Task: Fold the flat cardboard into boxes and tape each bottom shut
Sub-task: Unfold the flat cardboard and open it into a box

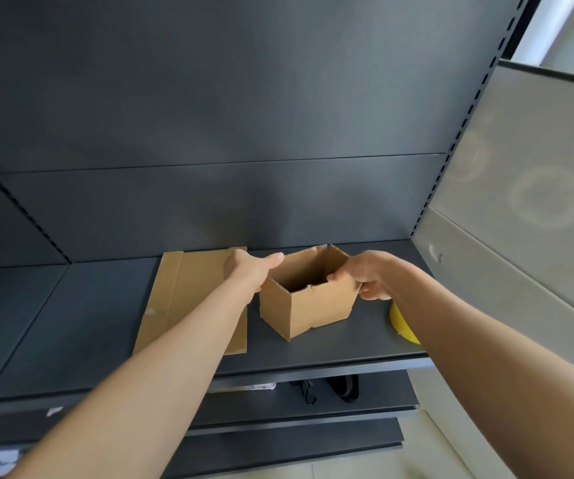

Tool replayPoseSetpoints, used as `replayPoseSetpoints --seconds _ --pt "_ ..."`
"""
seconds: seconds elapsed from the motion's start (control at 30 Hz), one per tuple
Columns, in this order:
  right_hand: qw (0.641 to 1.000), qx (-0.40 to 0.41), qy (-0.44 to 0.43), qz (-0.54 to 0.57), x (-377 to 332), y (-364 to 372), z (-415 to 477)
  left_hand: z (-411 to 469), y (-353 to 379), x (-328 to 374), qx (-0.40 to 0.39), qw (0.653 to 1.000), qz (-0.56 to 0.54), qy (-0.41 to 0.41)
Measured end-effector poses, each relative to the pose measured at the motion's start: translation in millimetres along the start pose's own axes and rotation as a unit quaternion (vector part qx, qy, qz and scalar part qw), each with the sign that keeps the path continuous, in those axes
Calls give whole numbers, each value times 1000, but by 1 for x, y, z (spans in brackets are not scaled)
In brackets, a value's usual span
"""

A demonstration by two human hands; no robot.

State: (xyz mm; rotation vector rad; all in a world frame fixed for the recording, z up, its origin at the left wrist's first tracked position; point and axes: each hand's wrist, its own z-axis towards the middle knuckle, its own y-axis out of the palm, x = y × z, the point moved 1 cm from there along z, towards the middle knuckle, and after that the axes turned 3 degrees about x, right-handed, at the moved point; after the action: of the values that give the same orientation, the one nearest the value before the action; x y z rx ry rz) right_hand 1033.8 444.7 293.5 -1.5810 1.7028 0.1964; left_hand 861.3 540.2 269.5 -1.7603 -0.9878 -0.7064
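Note:
A small brown cardboard box [308,305] stands opened into shape on the dark grey shelf [105,323], its open top facing me. My left hand [249,267] holds its upper left corner, thumb lying along the rim. My right hand [365,276] pinches the right wall, thumb inside the box and fingers curled outside. Flat brown cardboard [181,299] lies on the shelf left of the box, partly under my left forearm. A yellow tape roll [401,323] shows at the shelf's right end, mostly hidden by my right forearm.
A dark metal back panel [244,115] rises behind the shelf. A light grey side panel [520,202] closes the right side. Lower shelves [295,409] sit below, one with black items [344,388] on it.

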Motion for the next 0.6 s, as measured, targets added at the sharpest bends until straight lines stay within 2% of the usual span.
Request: replayPoseSetpoints --seconds 0.27,0.4,0.6 --pt "999 16 12 -31 2 2 -11 -6 0 -3 17 998 -52 -30" --pt "997 78 -4 -30 6 3 -11 -13 3 -2 5 999 -37 -38" --pt "993 97 6 -72 6 9 -7 -9 2 -3 -47 998 -33 9"
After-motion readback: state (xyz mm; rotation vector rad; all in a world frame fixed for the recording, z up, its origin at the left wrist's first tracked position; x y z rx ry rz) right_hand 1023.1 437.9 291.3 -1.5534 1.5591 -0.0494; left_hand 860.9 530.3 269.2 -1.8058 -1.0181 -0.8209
